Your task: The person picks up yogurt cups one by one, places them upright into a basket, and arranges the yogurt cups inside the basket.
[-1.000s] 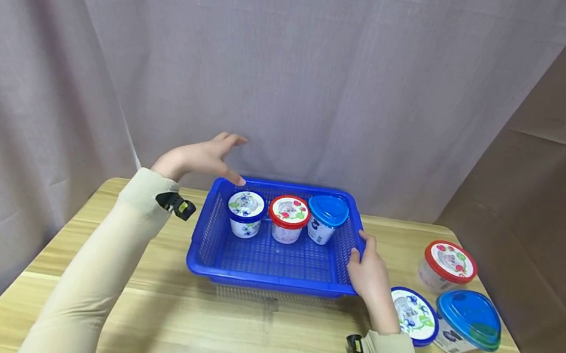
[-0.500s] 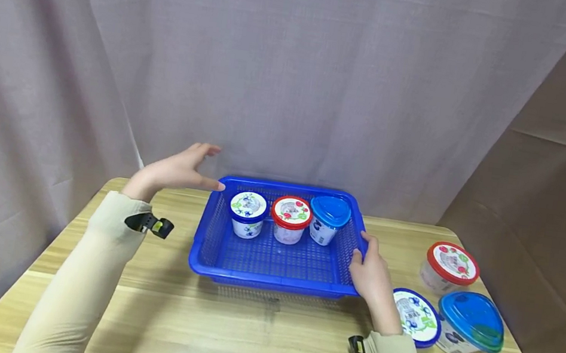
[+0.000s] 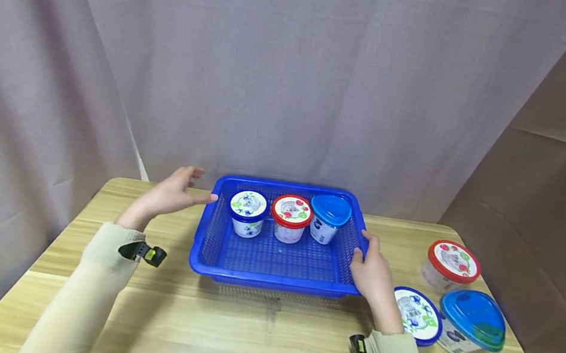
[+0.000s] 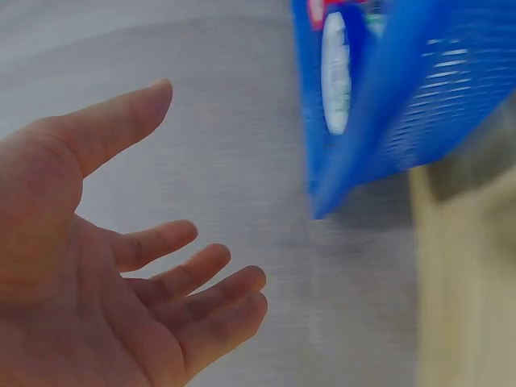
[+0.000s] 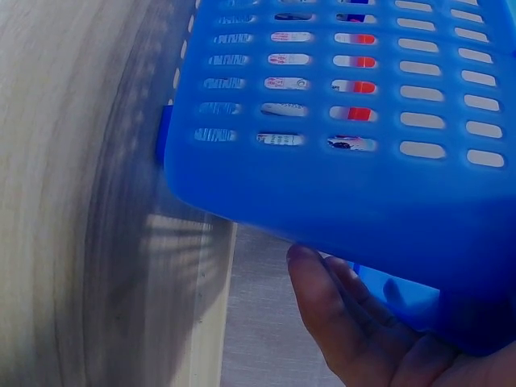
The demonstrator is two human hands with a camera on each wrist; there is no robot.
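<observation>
A blue plastic basket (image 3: 274,279) holds three lidded tubs in a row along its back. The left tub (image 3: 248,206) has a dark blue lid, the middle tub (image 3: 292,211) a red one, the right tub (image 3: 331,210) a plain blue rounded-triangular one. My left hand (image 3: 172,194) is beside the basket's left rim, fingers spread and holding nothing; in the left wrist view its palm faces the basket wall (image 4: 435,89) across a gap. On the other side my right hand (image 3: 374,274) grips the right rim, its fingers (image 5: 318,298) right under the edge.
Right of the basket, three more tubs stand on the wooden table (image 3: 217,336): a red-lidded tub (image 3: 451,265), a dark-blue-lidded tub (image 3: 416,317) and a blue-lidded tub (image 3: 471,323). A grey curtain (image 3: 296,82) hangs behind, a brown cloth (image 3: 555,209) at the right.
My left hand has moved left and down, from over the basket's back left corner to outside its left rim. The right hand stays on the rim; the basket and tubs keep their places.
</observation>
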